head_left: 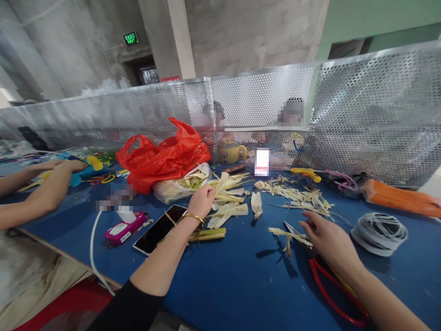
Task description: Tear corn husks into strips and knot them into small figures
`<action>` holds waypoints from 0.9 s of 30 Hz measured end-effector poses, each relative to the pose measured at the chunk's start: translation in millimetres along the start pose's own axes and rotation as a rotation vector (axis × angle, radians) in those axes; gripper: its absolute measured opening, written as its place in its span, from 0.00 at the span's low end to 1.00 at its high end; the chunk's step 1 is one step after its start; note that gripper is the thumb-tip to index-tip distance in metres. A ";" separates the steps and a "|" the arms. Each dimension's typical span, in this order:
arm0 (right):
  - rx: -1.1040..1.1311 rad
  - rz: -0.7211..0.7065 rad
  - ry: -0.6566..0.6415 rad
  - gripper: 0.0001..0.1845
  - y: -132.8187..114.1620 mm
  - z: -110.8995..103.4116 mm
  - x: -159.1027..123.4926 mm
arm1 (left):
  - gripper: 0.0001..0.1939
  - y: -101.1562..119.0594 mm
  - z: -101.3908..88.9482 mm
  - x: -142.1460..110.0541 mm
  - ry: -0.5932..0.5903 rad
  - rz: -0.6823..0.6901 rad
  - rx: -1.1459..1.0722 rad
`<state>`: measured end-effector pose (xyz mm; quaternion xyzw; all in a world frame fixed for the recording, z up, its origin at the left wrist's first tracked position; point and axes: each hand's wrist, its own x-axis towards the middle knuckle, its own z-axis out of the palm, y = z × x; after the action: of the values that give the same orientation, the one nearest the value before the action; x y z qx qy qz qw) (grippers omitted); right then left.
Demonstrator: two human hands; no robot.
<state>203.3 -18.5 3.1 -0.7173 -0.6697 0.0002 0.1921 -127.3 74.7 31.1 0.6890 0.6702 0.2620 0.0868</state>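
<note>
My left hand (201, 202) reaches into the pile of pale corn husks (229, 186), its fingers closed on a husk at the pile's near side. My right hand (329, 239) is bent over a small knotted corn husk piece (285, 234), which seems held above the table at its fingers; the lower fingers are hidden. Under that hand and wrist are scissors (319, 276) with red handles, their blades pointing to the far left behind the husk piece. Folded greenish husk strips (208, 234) lie below my left hand. A single husk (257, 205) rests between the hands.
Left of my arm are a phone (161, 230) and a purple power strip (126, 227). A red plastic bag (165, 156) stands behind. Husk shreds (299, 193), a coil of white cord (379, 233) and an orange packet (401, 197) lie to the right. A co-worker's arms (48, 188) work at far left.
</note>
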 end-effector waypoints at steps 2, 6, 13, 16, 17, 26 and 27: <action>-0.019 -0.013 0.004 0.18 -0.3 0.0 -0.3 | 0.13 4.0 0.2 -0.6 0.001 0.000 0.043; -0.052 -0.033 -0.004 0.17 -2.1 -1.6 -1.1 | 0.13 26.5 11.8 -10.3 -0.018 0.068 0.081; -0.080 -0.056 -0.031 0.16 -1.8 -2.0 -1.5 | 0.18 78.8 61.9 -35.6 -0.203 0.393 0.091; -0.079 -0.081 -0.003 0.16 -0.4 -1.3 -1.2 | 0.10 82.0 62.4 -30.1 -0.198 0.357 0.066; -0.080 -0.092 0.011 0.16 -0.5 -1.6 -1.4 | 0.11 79.3 57.1 -26.1 -0.182 0.339 0.050; -0.072 -0.160 0.075 0.15 -0.2 1.2 -3.7 | 0.09 -6.1 -26.7 13.4 -0.129 0.107 0.083; -0.067 -0.167 0.089 0.15 1.0 2.8 -3.4 | 0.09 -12.9 -30.7 14.0 -0.094 0.082 0.102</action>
<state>203.2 -21.0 -0.7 -0.6642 -0.7177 -0.0700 0.1970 -153.7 82.2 54.5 0.7308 0.6492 0.1980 0.0722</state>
